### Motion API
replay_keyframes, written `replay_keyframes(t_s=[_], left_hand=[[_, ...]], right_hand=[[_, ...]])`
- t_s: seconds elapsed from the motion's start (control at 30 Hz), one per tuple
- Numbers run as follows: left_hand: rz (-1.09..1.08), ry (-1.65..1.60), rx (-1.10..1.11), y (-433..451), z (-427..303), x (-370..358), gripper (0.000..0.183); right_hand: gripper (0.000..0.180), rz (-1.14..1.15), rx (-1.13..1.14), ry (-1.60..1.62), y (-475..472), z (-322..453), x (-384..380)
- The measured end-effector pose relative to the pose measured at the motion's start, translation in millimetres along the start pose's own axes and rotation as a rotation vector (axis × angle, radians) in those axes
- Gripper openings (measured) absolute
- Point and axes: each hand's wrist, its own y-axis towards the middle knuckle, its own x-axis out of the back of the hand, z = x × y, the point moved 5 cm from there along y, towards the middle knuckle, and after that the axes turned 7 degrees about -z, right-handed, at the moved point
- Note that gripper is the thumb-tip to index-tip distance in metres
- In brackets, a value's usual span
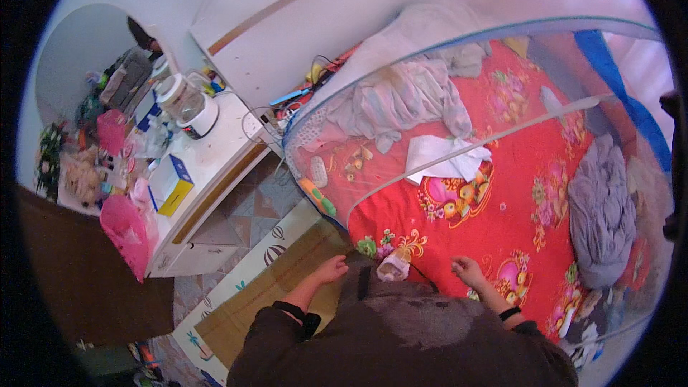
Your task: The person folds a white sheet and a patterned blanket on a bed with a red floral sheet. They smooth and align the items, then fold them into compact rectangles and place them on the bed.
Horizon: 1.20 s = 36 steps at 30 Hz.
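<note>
Near the bed's front edge my left hand [331, 269] hangs above the mat, its fingers loosely bent and nothing visible in them. My right hand [466, 270] is over the red flowered bedspread [510, 172], also with bent fingers and no object seen. Whether it touches the cloth is hard to tell. Between the hands, close to my body, a small whitish and brown item [394, 269] lies at the bed edge; its kind is unclear. A crumpled white cloth [446, 158] lies farther up the bedspread, partly behind the mosquito net's pale edge strip [419, 165].
A mosquito net with blue trim [596, 54] encloses the bed. Inside are a rumpled pale blanket [403, 97], grey bundled fabric [599, 215] and a remote control [319, 172]. Left stands a white dressing table [226, 113] with a glass kettle [185, 105], a blue-yellow box [174, 188] and a mirror [80, 64].
</note>
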Motion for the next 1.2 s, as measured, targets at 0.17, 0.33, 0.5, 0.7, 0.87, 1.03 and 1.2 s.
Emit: replay_keyframes(t_s=[0.17,0.33,0.5,0.7,0.87,1.03,1.2], left_hand=[[-0.116,0.013,-0.245,11.4,-57.8,-4.3,0.063],[0.122,0.326,-0.685,28.2,-130.5,-106.6,0.072],[0.314,0.872,-0.477,67.2,-75.1,-193.6,0.077],[0.162,0.765,-0.614,101.7,-54.8,-192.1,0.042],[-0.145,0.498,-0.527,75.0,-98.1,-117.6,0.023],[-0.158,0.479,-0.497,24.4,-172.1,6.4,0.026],[-0.522,0.333,-0.39,-66.1,-232.8,203.8,0.019]], right_hand=[[0.029,-0.006,0.074,-0.397,-11.1,45.9,-7.0],[0.031,0.054,-0.074,-0.4,-31.5,37.3,22.9],[0.032,-0.053,-0.153,-0.421,-47.5,10.9,57.8],[0.03,-0.001,-0.105,-0.464,-54.0,8.6,60.6],[0.03,-0.003,-0.071,-0.409,-44.5,21.6,52.2],[0.031,-0.021,0.05,-0.41,-25.2,38.5,43.1],[0.03,-0.081,0.072,-0.483,-5.4,59.5,24.0]])
